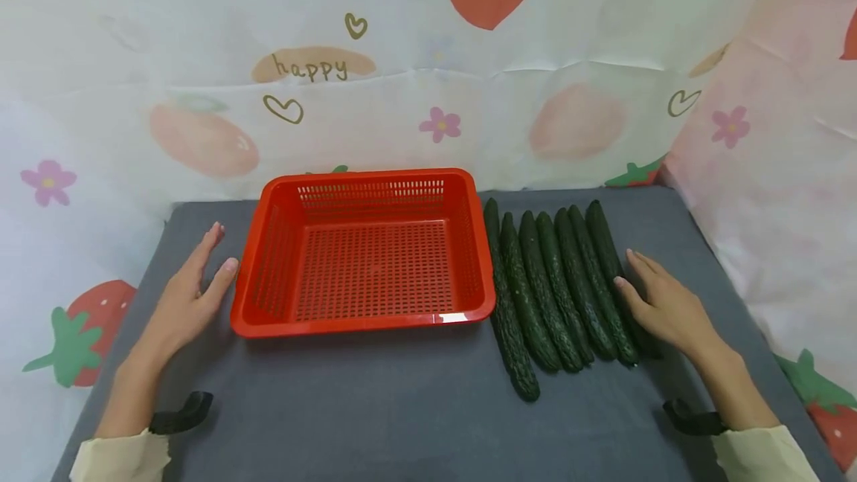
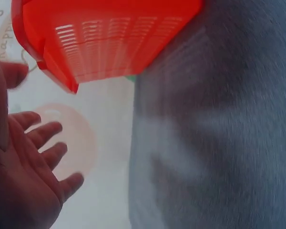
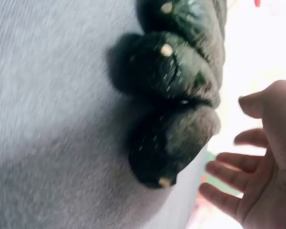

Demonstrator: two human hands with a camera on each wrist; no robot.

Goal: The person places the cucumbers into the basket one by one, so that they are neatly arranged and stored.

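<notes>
A red plastic basket (image 1: pixel 371 324) with slotted walls stands on the grey table, its inside bare. To its right lies a row of several dark green cucumbers (image 1: pixel 545 288), side by side and pointing away from me. My left hand (image 1: pixel 190 303) is beside the basket's left wall, fingers spread and thumb near the rim; in the left wrist view the basket wall (image 2: pixel 105 43) rises past the relaxed fingers. At the rightmost cucumber (image 1: pixel 605 244) is my right hand (image 1: pixel 672 311), which partly covers it. The right wrist view shows cucumber ends (image 3: pixel 174 143) beside the loosely extended fingers, with nothing held.
The grey cloth-covered table (image 1: pixel 375 407) spreads in front of the basket. A printed curtain (image 1: pixel 375 125) with fruit and hearts hangs along the back edge, and another printed sheet (image 1: pixel 790 192) borders the right side. Black straps (image 1: pixel 184 413) sit at the wrists.
</notes>
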